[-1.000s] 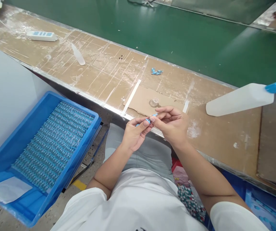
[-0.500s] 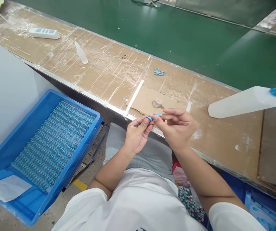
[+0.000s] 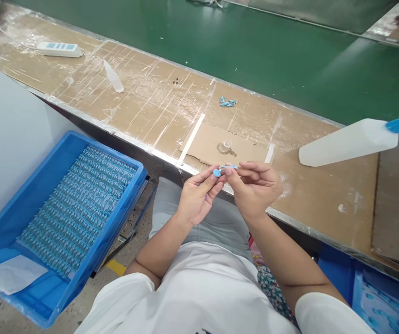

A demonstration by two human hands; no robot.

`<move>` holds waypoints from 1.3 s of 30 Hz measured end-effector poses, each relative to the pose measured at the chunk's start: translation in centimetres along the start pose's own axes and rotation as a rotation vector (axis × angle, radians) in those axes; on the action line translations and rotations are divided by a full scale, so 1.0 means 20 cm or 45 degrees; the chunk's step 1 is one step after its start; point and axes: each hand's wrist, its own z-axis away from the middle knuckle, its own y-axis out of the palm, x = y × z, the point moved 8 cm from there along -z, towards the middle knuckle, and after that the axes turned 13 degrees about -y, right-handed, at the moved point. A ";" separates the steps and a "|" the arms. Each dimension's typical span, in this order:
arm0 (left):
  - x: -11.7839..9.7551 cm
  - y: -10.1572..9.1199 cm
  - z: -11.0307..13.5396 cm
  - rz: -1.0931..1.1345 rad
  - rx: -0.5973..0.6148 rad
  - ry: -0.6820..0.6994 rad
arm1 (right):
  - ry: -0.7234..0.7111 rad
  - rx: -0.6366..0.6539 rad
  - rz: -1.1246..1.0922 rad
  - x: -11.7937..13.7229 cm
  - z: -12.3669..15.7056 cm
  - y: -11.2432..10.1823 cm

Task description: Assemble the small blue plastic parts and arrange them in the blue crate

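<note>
Above the table's front edge, my left hand (image 3: 199, 192) pinches a small round blue disc (image 3: 216, 172) between thumb and fingers. My right hand (image 3: 256, 185) comes in from the other side, its thumb and forefinger closed on a small slim blue piece (image 3: 233, 167). The two pieces meet or nearly touch between my fingertips; whether they are joined I cannot tell. Just beyond the hands, a small clear cup (image 3: 225, 147) sits on a cardboard sheet (image 3: 199, 144) beside a wet-looking spot. Farther back lies a little pile of blue pieces (image 3: 227, 102).
On my left stands a blue crate (image 3: 124, 204) with rows of small blue parts and a white paper (image 3: 13, 273). A large white bottle (image 3: 348, 143) lies at right. A small squeeze bottle (image 3: 113, 76) and a power strip (image 3: 60, 49) are at back left. Another blue bin (image 3: 355, 287) is below right.
The blue disc in my left hand has turned so its flat face shows. My right hand has shifted slightly, still pinching the slim piece. The whole view has moved a little.
</note>
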 end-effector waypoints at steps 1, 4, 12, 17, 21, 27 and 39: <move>0.00 0.00 0.00 -0.006 -0.003 -0.001 | 0.009 0.005 0.003 -0.01 0.00 -0.01; 0.00 0.02 0.02 -0.018 0.024 -0.010 | 0.023 0.003 0.048 -0.01 0.00 -0.03; -0.01 0.04 0.04 -0.091 0.090 -0.035 | 0.034 0.052 0.116 -0.03 -0.01 -0.07; 0.00 0.02 0.04 -0.077 0.029 -0.060 | 0.077 0.084 0.046 -0.04 -0.02 -0.06; 0.01 0.00 0.03 -0.061 -0.045 -0.106 | 0.099 0.098 -0.001 -0.05 -0.01 -0.07; 0.03 -0.02 0.02 -0.050 -0.097 -0.163 | 0.045 0.069 0.043 -0.04 0.00 -0.09; 0.04 -0.06 -0.01 -0.077 -0.108 -0.115 | 0.044 0.058 0.045 -0.05 0.03 -0.11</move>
